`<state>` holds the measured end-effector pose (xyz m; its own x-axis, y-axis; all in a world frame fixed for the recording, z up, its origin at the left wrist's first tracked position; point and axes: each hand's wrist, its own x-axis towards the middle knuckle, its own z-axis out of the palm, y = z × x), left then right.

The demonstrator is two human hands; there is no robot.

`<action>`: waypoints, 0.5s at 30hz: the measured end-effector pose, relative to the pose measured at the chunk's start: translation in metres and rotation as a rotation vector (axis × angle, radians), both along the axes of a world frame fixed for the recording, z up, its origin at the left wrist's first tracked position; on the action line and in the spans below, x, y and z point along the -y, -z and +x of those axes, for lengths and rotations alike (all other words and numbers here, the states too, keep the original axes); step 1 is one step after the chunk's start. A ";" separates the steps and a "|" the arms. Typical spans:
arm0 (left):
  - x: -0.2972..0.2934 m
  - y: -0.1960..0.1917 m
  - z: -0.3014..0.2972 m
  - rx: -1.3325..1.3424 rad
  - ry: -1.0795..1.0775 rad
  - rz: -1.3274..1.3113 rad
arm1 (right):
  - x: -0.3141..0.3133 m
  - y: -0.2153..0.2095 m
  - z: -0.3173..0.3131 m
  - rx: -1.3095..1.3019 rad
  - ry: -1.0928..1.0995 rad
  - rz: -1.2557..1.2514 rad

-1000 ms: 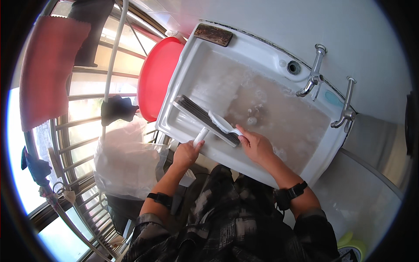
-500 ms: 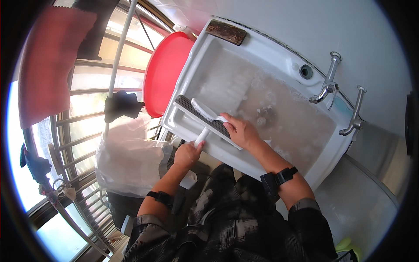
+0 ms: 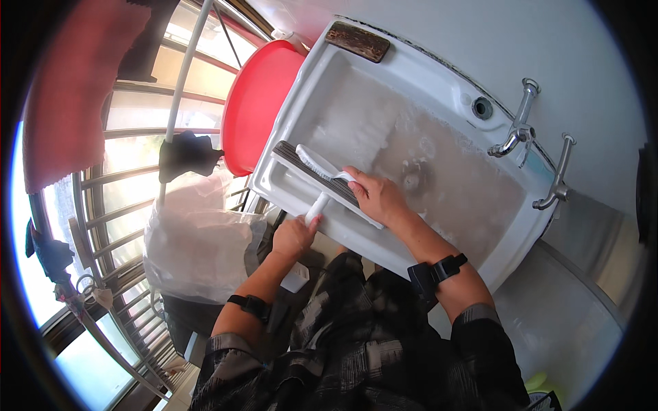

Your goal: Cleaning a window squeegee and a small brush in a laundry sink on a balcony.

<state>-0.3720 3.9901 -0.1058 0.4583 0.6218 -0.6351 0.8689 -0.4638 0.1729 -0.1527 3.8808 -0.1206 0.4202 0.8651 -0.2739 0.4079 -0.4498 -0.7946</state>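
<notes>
My right hand [image 3: 378, 198] is closed on the handle of a small white scrubbing brush [image 3: 315, 163]. The brush lies against the grey ribbed face of a long, narrow cleaning-tool head [image 3: 310, 175]; its exact kind I cannot tell. Closed round that tool's short white handle [image 3: 317, 205], my left hand [image 3: 293, 237] is at the sink's near left edge. The tool head slants across the left part of the white sink [image 3: 404, 257], above its side ledge. Cloudy, sudsy water [image 3: 459, 192] fills the basin, with a round drain fitting [image 3: 412, 179] showing through.
A dark wooden block [image 3: 358, 41] rests on the sink's far left corner. Two metal taps [image 3: 510, 140] [image 3: 558, 181] project from the wall at right. Left of the sink are a red basin [image 3: 257, 103], a translucent plastic bag [image 3: 199, 250] and a white pole [image 3: 179, 82] with hanging cloths.
The scrubbing brush has shifted slightly along the ribbed head, away from me, and its tilt differs a little. My left hand keeps its grip on the white handle.
</notes>
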 end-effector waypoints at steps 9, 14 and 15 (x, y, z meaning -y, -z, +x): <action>0.001 0.001 -0.002 0.052 0.026 0.020 | 0.152 0.034 0.014 -0.048 -0.019 0.065; 0.011 0.002 0.003 0.029 0.062 0.030 | 0.024 0.014 0.004 -0.078 0.014 0.020; 0.012 -0.001 0.006 0.071 0.034 0.029 | 0.009 0.012 0.005 -0.075 0.010 0.090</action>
